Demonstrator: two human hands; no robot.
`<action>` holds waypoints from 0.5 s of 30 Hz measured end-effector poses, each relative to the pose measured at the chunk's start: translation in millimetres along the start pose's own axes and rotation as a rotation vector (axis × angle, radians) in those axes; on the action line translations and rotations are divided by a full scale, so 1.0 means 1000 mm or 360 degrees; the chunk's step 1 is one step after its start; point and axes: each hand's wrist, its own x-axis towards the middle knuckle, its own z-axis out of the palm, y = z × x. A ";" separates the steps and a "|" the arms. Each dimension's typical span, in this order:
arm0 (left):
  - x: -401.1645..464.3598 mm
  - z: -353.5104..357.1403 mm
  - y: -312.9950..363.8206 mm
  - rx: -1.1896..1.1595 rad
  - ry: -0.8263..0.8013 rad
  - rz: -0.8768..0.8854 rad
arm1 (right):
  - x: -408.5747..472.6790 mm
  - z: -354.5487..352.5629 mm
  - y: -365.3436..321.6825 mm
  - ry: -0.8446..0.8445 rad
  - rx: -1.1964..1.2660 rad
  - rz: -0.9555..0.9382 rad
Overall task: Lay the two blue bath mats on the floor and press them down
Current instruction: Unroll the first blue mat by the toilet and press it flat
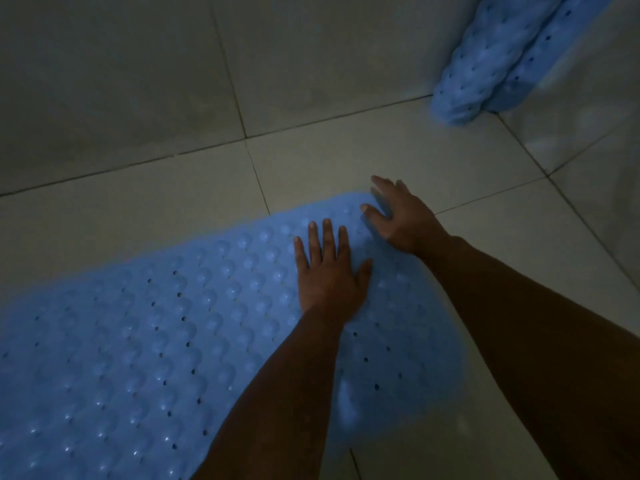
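Mat (138, 341) under flat left hand (329, 271)

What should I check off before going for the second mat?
1. First blue mat spread out on the floor tiles: ok.
2. Left hand flat on the mat, fingers straight: ok.
3. Right hand on the mat's far corner: ok, though blur hides how its fingers lie.
4. Whole mat pressed down: cannot tell; a pale raised patch near the right edge may be a bulge, and the mat's left part runs out of view.
5. Second blue mat laid on the floor: not ok; it stands folded or rolled up in the corner against the wall.
6. Floor between the two mats free of obstacles: ok, as far as visible.
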 end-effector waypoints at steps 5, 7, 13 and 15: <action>-0.001 0.011 0.004 0.0063 0.0021 -0.0024 | -0.009 0.009 0.013 0.0210 -0.0018 -0.0142; -0.002 0.011 0.004 0.0060 0.0016 -0.0032 | -0.011 0.011 0.010 0.0236 -0.0028 -0.0177; -0.003 0.009 0.004 0.0035 -0.0040 -0.0043 | -0.018 0.011 -0.002 0.0236 0.0005 -0.0114; -0.002 0.008 0.004 0.0023 -0.0035 -0.0036 | -0.022 0.013 -0.003 0.0217 0.0007 -0.0076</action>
